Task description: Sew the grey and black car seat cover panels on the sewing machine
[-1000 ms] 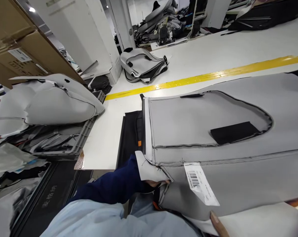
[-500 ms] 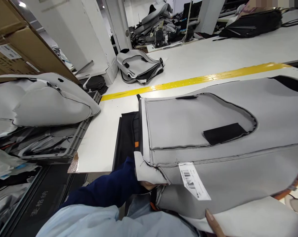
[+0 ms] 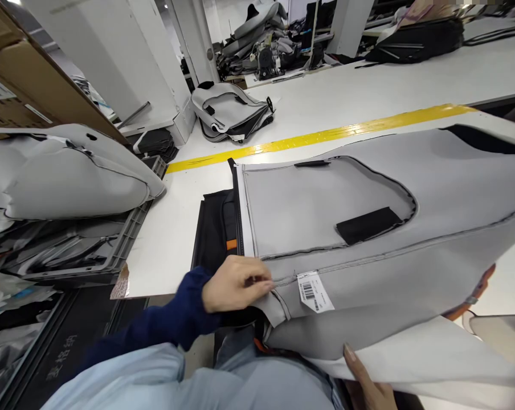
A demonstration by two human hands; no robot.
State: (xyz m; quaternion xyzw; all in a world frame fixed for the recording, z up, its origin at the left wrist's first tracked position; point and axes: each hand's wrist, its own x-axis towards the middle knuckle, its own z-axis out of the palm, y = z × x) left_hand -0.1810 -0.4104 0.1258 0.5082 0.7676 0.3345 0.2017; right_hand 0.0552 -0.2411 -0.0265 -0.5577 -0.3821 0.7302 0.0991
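Observation:
A large grey sewn fabric cover (image 3: 283,210) lies on the table, with black edge binding and a black patch (image 3: 368,225). A white barcode label (image 3: 315,291) hangs from its seam. My left hand (image 3: 238,285), in a dark blue cuff, is over the cover's near left corner. Its thumb and fingers are curled together at the seam; what they pinch is hidden. My right hand (image 3: 364,378) grips the near edge of the cover, one finger on the grey fabric and part of the hand out of sight. Black fabric (image 3: 215,222) lies under the cover's left end.
Yellow tape (image 3: 317,136) crosses the white table (image 3: 155,239). Another grey and black sewn piece (image 3: 232,111) lies beyond it. At left, a grey plastic crate (image 3: 129,242) holds grey pieces, near a cardboard box (image 3: 39,74). A black bag-like piece (image 3: 415,42) lies far right.
My left hand has come out from under the corner flap to the top of the seam, and the flap now hangs down. The cover's near right part has shifted; my right hand stays at its near edge.

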